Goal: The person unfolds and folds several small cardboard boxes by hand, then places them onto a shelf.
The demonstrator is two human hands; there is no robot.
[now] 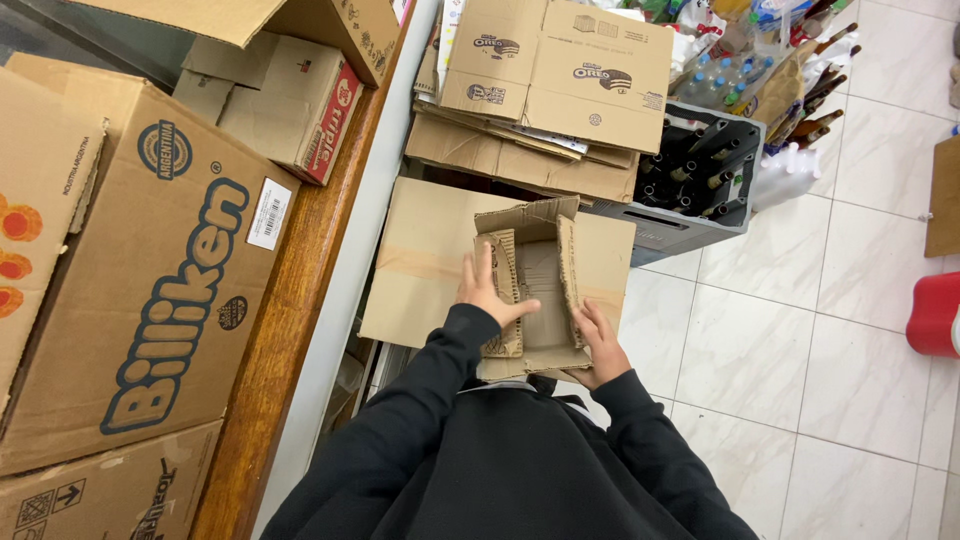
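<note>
**Brown cardboard against white tile**

The small open carton (535,290) is plain brown, its torn edges showing paler corrugated ribbing. Under it, a flat sheet (425,265) is the same tan with a lighter band of tape across it. The person's sleeves (440,420) are black. The big box (150,280) on the left is brown with dark blue lettering and a white label; a neighbouring one (30,240) carries orange dots. Another box (325,115) has a red side. The table (290,320) edge is warm reddish wood. The floor (830,380) is glossy white tile, the crate (690,225) grey, the container (935,315) at the right red.
</note>
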